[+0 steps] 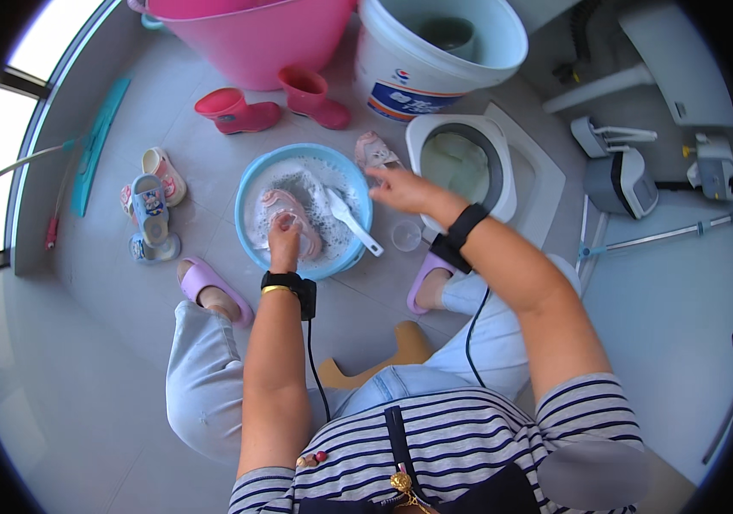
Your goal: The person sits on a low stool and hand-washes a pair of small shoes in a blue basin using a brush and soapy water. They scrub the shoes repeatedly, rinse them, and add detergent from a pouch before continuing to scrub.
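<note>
A light blue plastic basin (249, 254) of foamy water stands on the floor before me. Inside it, my left hand (284, 241) grips a pink shoe (305, 221), seemingly a sandal, which is partly under suds. A white scrubbing brush (350, 220) leans in the basin, its handle over the right rim. To the right of the basin, my right hand (398, 189) is raised with fingers apart, close to another pink sandal (376, 151) on the floor. It holds nothing that I can see. A small clear cup (406, 236) stands below that hand.
Behind the basin are pink rubber boots (318, 103), a large pink tub (257, 45) and a white bucket (434, 77). A white and grey pot (504, 186) with water stands right. Children's shoes (154, 205) and a teal squeegee or mop head (99, 148) lie left.
</note>
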`<state>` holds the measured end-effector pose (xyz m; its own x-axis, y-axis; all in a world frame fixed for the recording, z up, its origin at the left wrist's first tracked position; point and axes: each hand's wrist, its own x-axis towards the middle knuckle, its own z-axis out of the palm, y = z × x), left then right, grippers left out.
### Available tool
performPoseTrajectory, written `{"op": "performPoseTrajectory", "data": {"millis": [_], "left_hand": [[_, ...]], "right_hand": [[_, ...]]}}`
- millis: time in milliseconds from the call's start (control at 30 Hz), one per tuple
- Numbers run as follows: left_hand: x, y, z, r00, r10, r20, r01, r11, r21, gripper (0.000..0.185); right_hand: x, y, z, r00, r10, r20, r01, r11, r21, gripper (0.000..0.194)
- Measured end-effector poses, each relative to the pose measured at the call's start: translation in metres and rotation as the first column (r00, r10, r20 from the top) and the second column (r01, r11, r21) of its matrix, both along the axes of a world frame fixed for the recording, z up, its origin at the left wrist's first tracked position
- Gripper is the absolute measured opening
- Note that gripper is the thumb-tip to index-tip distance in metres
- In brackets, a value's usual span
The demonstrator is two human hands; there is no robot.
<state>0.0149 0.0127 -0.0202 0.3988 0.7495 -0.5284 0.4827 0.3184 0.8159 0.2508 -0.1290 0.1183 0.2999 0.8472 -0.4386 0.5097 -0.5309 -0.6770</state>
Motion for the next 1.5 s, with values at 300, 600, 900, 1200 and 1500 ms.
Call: {"op": "performPoseTrajectory", "data": {"millis": [300,600,900,1200,1500], "left_hand": [[0.008,0.005,0.096,0.981,-0.073,0.181,0.071,0.997,0.013,0.031],[-0.007,-0.007,0.137,0.97,-0.201,0.133,0.204,0.979,-0.005,0.032],[-0.005,-0.025,0.164,0.944,-0.315,0.099,0.323,0.944,-0.066,0.034],[0.011,-0.044,0.172,0.904,-0.386,0.185,0.406,0.909,-0.089,0.033],[-0.001,-0.043,0.161,0.913,-0.369,0.171,0.392,0.912,-0.123,0.032]], "right_hand": [[0.084,-0.211,0.232,0.818,-0.572,0.064,0.52,0.783,0.342,0.046],[-0.005,-0.524,0.097,0.459,-0.836,0.3,0.881,0.471,-0.035,0.047],[-0.254,-0.556,-0.06,0.481,-0.877,-0.011,0.733,0.409,-0.544,0.061],[-0.243,-0.56,-0.067,0.413,-0.838,0.357,0.905,0.333,-0.265,0.033],[-0.189,-0.56,-0.06,0.491,-0.796,0.353,0.865,0.494,-0.089,0.023]]}}
